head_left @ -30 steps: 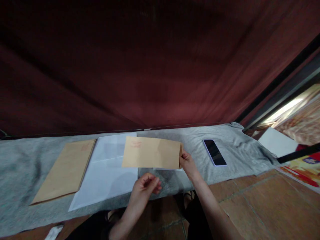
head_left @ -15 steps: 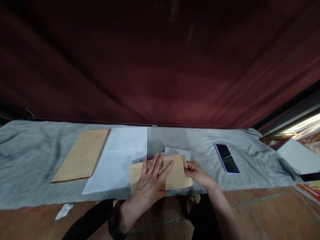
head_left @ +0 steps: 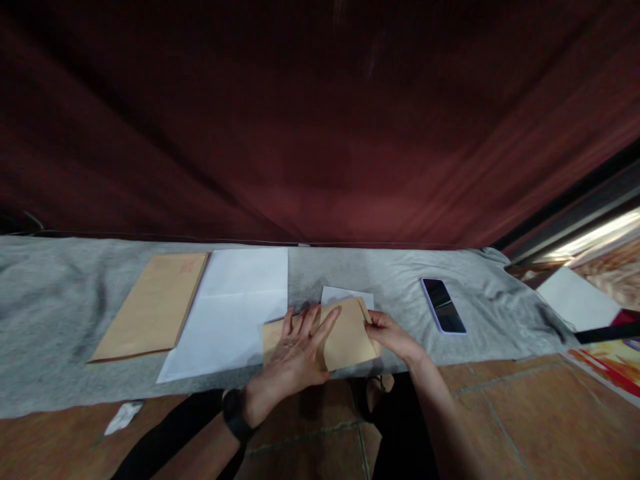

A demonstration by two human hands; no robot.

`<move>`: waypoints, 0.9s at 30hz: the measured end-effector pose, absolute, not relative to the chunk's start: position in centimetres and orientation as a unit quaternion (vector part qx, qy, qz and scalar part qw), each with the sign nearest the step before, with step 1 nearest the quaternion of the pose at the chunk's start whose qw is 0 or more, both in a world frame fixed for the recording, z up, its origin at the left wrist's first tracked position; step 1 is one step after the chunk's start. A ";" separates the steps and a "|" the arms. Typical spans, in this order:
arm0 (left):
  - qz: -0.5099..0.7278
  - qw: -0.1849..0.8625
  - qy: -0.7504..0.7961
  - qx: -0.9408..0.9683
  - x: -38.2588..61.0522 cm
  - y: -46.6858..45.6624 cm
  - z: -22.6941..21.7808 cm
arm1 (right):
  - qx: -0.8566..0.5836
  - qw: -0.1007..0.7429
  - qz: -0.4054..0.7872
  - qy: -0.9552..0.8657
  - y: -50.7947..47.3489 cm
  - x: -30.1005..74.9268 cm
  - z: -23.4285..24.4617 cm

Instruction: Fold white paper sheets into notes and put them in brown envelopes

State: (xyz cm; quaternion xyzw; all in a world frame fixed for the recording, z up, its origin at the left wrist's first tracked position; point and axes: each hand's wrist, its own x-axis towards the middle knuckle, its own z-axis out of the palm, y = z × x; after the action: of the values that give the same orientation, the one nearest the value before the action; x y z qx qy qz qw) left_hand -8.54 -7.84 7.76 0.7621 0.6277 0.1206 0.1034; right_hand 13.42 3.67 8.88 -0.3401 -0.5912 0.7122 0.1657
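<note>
A brown paper envelope (head_left: 349, 339) lies on the grey cloth close to its front edge. My left hand (head_left: 294, 355) rests on its left part, fingers apart, palm down. Along my left index finger the paper looks bent, with the right part slightly raised. At the right end, my right hand (head_left: 393, 335) pinches the envelope's edge between thumb and fingers. A small white paper (head_left: 346, 293) sticks out from behind the envelope; the rest of it is hidden.
A grey cloth (head_left: 400, 267) covers the bench. To the left lie a large white sheet (head_left: 240, 307) and a stack of brown envelopes (head_left: 153, 307). A phone in a purple case (head_left: 444, 307) lies to the right. A dark red curtain (head_left: 320, 167) hangs behind.
The view has shifted a little. The envelope's right part now looks more bent up beside my left hand. My right hand still grips its right edge.
</note>
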 end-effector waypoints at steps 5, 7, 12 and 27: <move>0.130 0.055 0.616 0.775 -8.1 -7.3 8.5 | -0.359 0.160 0.685 -0.614 4.2 14.0 8.1; 0.127 0.041 0.612 0.780 -8.0 -7.1 8.9 | -0.375 0.169 0.655 -0.633 4.3 14.2 7.7; 0.106 -0.002 0.606 0.788 -7.8 -6.4 9.9 | -0.517 0.266 0.378 -0.720 5.1 14.7 7.1; 0.123 0.017 0.594 0.795 -7.6 -6.0 9.4 | -0.433 0.256 0.650 -0.570 4.3 16.1 8.3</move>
State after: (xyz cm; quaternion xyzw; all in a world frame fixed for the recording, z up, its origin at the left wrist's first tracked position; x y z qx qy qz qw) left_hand -7.58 -5.95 9.41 0.7949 0.5939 0.1231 0.0175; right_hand 16.14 4.35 8.25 -0.4333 -0.5696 0.6497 0.2561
